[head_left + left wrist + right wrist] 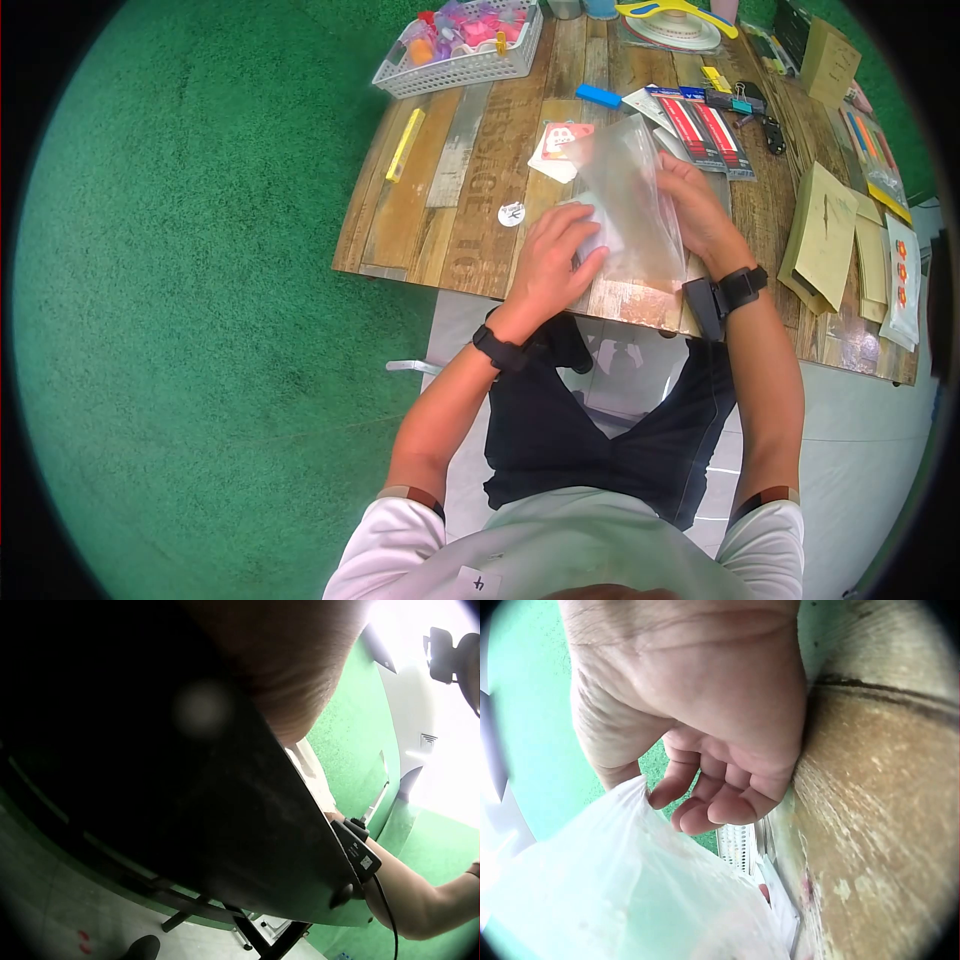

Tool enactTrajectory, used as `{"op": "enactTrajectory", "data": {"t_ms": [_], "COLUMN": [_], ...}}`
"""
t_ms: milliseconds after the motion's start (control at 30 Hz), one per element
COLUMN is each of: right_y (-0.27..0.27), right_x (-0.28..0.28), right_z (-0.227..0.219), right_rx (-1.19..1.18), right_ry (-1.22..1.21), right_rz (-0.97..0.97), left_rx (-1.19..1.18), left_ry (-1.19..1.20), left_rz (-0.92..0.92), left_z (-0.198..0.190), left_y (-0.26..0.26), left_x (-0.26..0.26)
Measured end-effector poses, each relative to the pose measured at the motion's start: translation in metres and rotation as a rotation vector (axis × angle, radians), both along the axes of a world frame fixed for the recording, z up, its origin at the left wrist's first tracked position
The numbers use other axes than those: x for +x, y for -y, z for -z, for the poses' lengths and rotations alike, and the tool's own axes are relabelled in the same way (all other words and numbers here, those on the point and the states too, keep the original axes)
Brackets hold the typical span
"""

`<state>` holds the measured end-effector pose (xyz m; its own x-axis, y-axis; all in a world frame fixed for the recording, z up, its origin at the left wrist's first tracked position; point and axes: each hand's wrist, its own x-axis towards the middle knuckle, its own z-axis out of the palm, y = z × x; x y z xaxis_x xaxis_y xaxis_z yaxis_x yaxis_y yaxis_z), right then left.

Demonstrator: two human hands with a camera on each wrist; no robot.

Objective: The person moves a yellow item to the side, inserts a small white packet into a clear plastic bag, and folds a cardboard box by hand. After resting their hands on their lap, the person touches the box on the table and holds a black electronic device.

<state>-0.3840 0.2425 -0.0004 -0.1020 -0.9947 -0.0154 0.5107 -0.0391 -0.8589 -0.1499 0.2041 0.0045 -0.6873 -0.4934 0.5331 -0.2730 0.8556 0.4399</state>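
Note:
A clear plastic bag (640, 215) stands raised over the near edge of the wooden table. My right hand (695, 205) pinches its right edge between thumb and fingertips. In the right wrist view, that hand (697, 697) has the bag's corner (630, 825) drawn to a point at the thumb, with the other fingers loosely bent. My left hand (560, 255) lies palm down at the bag's left side, fingers extended over a whitish sheet (600, 235). Beyond the bag lies a card with a red picture (568, 142); a round white sticker (511, 214) is left of my left hand.
A white basket (460, 70) of colourful items stands at the far left. A yellow strip (405, 145), a blue block (598, 96) and red-and-white packets (705, 135) lie farther back. Brown paper bags (820, 240) and a flower-patterned packet (902, 280) line the right side.

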Motion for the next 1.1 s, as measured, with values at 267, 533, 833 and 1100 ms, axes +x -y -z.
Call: {"op": "enactTrajectory", "data": {"t_ms": [267,533,833,1100], "right_y": [-0.0007,-0.0006,0.0002,-0.0019], "right_x": [0.0013,0.0001,0.0002,0.0026], "right_z": [-0.0015,-0.0008,0.0005,-0.0041], "right_rx": [-0.001,-0.002,-0.001,-0.002], "right_ry": [0.016,0.001,-0.002,-0.002], "right_rz": [0.007,-0.003,0.002,0.007], "left_rx": [0.0,0.016,0.02,-0.001], "left_ry": [-0.006,-0.007,-0.01,0.002], "left_rz": [0.001,-0.011,-0.016,-0.007], "left_z": [0.0001,-0.0028,-0.0035,-0.0008], "left_y": [0.0001,-0.0016,-0.002,-0.0009], "left_x": [0.0,-0.0007,-0.0008,-0.0003]}}
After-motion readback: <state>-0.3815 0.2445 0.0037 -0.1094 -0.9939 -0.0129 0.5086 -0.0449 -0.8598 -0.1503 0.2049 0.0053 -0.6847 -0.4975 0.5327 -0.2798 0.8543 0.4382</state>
